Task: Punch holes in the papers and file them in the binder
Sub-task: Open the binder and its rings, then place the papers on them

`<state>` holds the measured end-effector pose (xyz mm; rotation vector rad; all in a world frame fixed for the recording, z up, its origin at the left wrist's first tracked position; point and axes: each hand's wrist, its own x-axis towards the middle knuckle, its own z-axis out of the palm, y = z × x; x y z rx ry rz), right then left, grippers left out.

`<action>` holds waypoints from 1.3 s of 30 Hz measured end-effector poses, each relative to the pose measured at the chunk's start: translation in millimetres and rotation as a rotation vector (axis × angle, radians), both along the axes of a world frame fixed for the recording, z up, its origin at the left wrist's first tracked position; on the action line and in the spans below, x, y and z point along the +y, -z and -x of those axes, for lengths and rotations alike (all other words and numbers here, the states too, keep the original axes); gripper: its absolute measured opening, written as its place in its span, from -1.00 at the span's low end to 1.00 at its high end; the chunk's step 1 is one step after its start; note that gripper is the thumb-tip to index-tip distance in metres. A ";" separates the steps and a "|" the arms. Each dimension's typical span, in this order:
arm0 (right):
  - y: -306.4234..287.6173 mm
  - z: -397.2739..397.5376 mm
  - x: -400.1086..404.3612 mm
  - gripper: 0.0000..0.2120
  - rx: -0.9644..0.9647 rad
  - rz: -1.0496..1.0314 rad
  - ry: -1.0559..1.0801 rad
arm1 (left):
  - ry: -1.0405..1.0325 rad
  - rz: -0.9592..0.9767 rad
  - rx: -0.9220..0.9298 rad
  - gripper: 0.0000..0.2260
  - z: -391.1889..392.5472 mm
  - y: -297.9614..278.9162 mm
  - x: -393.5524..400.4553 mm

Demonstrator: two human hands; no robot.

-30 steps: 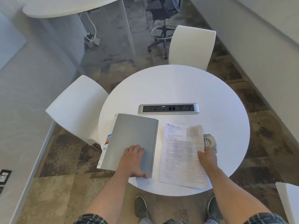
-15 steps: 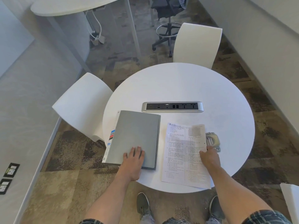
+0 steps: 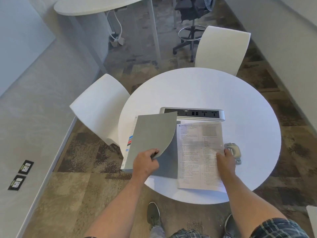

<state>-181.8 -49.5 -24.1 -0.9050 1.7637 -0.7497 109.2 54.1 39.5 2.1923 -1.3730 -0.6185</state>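
A grey binder (image 3: 151,138) lies at the left front of the round white table (image 3: 240,100). My left hand (image 3: 145,163) pinches the near right corner of its front cover, which curls up and away from the darker inside. Printed papers (image 3: 199,155) lie flat to the right of the binder, overhanging the table's front edge a little. My right hand (image 3: 225,163) rests fingers-down on the papers' right edge. A small metal hole punch (image 3: 234,152) sits on the table just beyond that hand, touching the papers' edge.
A silver power-socket strip (image 3: 192,113) is set in the table just behind the binder and papers. White chairs stand at the left (image 3: 99,107) and far side (image 3: 223,48). A black stool (image 3: 192,18) and another table (image 3: 96,4) are farther back.
My left hand went from lying flat on the closed binder to gripping its cover corner and lifting it open. My right hand stays on the papers. The view shifted left.
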 end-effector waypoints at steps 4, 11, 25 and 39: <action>-14.9 0.1 -4.8 -0.90 0.002 0.098 0.186 | -0.118 0.101 0.237 -0.73 -11.2 -12.2 1.0; -18.5 11.3 -16.8 -0.81 -0.264 0.198 0.329 | -0.143 0.111 0.411 -0.83 -19.1 -28.6 -6.0; 2.0 -13.1 -12.2 -0.87 0.064 -0.059 -0.098 | -0.218 0.038 0.850 -0.77 -18.5 -45.7 -0.4; 14.7 -14.4 1.3 -0.64 0.435 -0.263 -0.267 | -0.750 0.178 1.285 -0.76 -90.2 -13.5 59.6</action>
